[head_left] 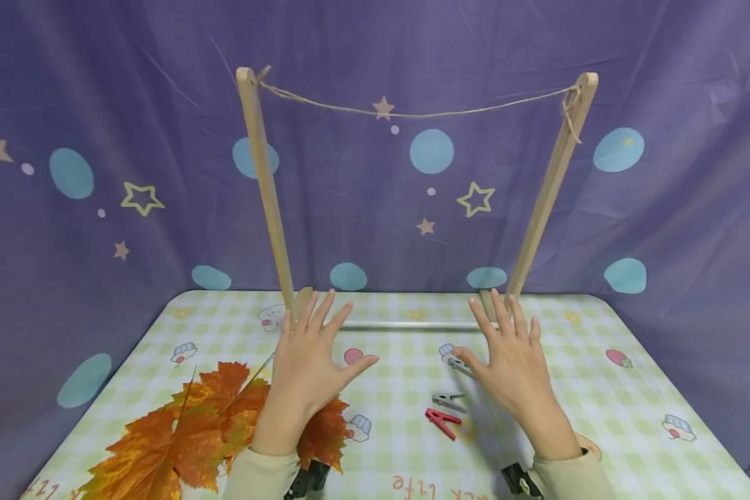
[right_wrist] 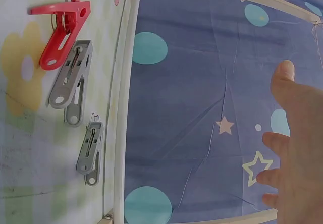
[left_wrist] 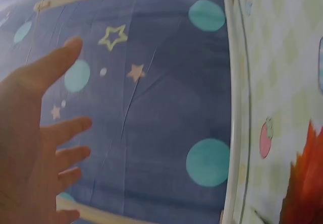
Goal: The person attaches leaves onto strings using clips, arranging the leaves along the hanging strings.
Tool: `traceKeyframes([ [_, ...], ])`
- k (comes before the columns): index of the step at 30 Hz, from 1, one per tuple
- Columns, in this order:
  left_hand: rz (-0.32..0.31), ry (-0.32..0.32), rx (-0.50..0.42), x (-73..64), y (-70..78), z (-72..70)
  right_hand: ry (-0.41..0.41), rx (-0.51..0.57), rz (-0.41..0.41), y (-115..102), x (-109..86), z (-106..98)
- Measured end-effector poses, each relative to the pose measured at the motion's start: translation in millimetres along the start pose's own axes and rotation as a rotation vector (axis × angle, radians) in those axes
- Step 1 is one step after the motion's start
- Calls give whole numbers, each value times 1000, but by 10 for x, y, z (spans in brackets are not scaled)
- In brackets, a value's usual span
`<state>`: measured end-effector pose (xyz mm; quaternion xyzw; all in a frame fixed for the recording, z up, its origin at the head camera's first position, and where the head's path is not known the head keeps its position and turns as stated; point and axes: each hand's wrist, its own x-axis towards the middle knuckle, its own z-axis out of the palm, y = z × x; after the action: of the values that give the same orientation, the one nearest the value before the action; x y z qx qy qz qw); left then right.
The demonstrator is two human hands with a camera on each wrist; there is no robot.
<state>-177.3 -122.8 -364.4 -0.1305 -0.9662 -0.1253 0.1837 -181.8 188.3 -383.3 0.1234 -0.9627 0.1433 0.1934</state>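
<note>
My left hand is held out over the table with fingers spread and nothing in it. Behind and beside its wrist lie orange-red maple leaves, partly covered by the forearm. My right hand, also spread and holding nothing, is nearest to the clothespins. One grey clothespin is partly behind its thumb. To its left are another grey clothespin and a red clothespin, seen close together in the right wrist view.
Beyond the hands stands a wooden frame, its left post and right post joined by sagging twine above and a metal bar below. A beige rounded thing shows past the right wrist. A purple curtain hangs behind.
</note>
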Motion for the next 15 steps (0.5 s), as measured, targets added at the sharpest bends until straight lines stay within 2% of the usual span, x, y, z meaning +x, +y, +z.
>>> traceKeyframes([
  [5,19,-2,-62,-23,-143,-73,2,20,-16,-13,8,-8],
  [9,33,-15,-107,-17,-199,-97,10,19,-16,-9,-2,-28],
  [15,13,-84,-199,-42,-344,-71,15,37,-31,-22,9,-44],
])
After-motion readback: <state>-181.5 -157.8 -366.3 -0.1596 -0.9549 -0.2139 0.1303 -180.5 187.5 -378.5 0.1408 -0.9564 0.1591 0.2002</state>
